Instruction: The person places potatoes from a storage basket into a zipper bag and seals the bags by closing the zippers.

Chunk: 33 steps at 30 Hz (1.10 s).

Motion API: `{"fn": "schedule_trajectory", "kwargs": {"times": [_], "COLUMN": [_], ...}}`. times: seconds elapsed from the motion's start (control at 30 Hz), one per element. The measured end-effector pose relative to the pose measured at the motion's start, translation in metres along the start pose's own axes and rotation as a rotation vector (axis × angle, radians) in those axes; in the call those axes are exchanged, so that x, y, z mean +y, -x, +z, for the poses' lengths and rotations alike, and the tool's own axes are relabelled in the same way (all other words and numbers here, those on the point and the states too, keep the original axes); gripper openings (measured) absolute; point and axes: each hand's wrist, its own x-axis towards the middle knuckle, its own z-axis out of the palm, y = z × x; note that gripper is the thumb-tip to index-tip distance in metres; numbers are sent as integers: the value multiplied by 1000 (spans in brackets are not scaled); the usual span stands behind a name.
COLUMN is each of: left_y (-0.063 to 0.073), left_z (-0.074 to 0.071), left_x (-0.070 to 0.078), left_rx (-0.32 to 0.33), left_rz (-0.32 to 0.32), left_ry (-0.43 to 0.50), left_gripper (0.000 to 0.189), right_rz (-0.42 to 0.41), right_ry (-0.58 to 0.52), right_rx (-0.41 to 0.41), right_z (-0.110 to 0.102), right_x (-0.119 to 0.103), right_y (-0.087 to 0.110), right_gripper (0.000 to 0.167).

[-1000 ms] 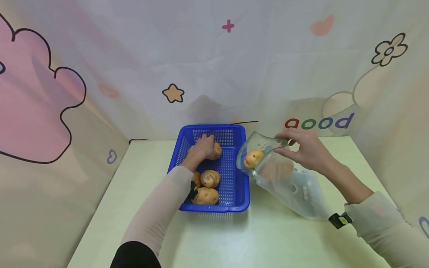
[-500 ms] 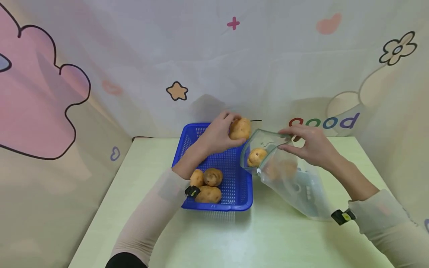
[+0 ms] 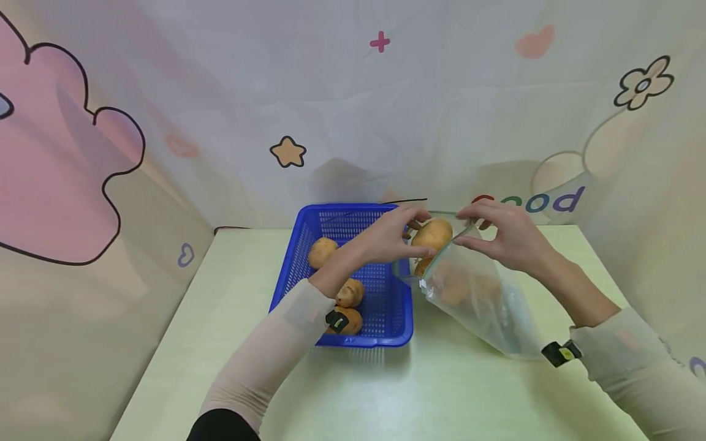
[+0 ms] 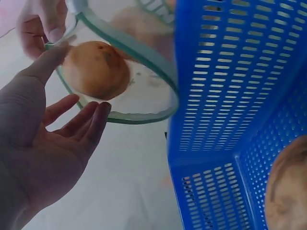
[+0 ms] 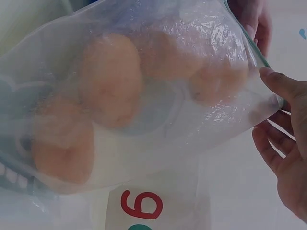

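My left hand (image 3: 393, 236) is at the mouth of a clear zip bag (image 3: 469, 300), its fingers spread beside a potato (image 3: 432, 233) just inside the opening. In the left wrist view this potato (image 4: 96, 70) lies past the fingertips (image 4: 101, 112), within the green-edged rim. My right hand (image 3: 510, 236) pinches the bag's rim between thumb and fingers and holds the mouth wide. Through the frosted side, the right wrist view shows several potatoes, including a large potato (image 5: 112, 79) and a lower potato (image 5: 63, 143). Another potato (image 3: 422, 267) is partly hidden below the upper one.
Left of the bag stands a blue perforated basket (image 3: 386, 334). In it are a potato (image 3: 322, 252) at the back and potatoes nearer the front, one a brownish potato (image 3: 350, 293), partly covered by my left arm. A printed cloth wall (image 3: 342, 92) rises behind the table (image 3: 441, 392).
My left hand has lifted a potato out of the basket, carried it right and placed it in the bag's mouth, its fingers now spread. The right hand keeps its hold on the rim.
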Motion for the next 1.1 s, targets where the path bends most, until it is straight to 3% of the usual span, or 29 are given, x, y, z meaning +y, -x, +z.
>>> {"fn": "schedule_trajectory", "kwargs": {"times": [0.13, 0.23, 0.33, 0.43, 0.53, 0.7, 0.83, 1.0, 1.1], "left_y": [15, 41, 70, 95, 111, 119, 117, 97, 76], "left_z": [-4, -12, -13, -5, 8, 23, 16, -2, -5], "left_x": [-8, -16, -28, -41, -54, -64, -62, -42, -25], "left_rx": [39, 41, -4, -57, -79, -58, 26, 235, 306], "left_rz": [-40, -98, -183, -274, -336, -369, -327, -127, -7], "left_ry": [-47, -111, -186, -246, -262, -281, -231, -104, -50], "left_gripper": [68, 65, 66, 69, 69, 63, 58, 57, 57], "right_rz": [-1, 1, -1, -3, -6, 20, 35, 31, 41], "right_ry": [-5, -4, 1, 6, 4, 10, 15, 15, 8], "right_rx": [12, 29, 39, 39, 39, 30, 23, 28, 15], "right_z": [0, 1, 1, 2, 4, 3, 0, -2, -2], "right_x": [1, 0, -2, -2, -2, -3, -5, -6, -7], "right_y": [1, 1, 2, 2, 2, 5, 5, 3, 3], "right_gripper": [41, 42, 43, 43, 43, 41, 40, 40, 41]}}
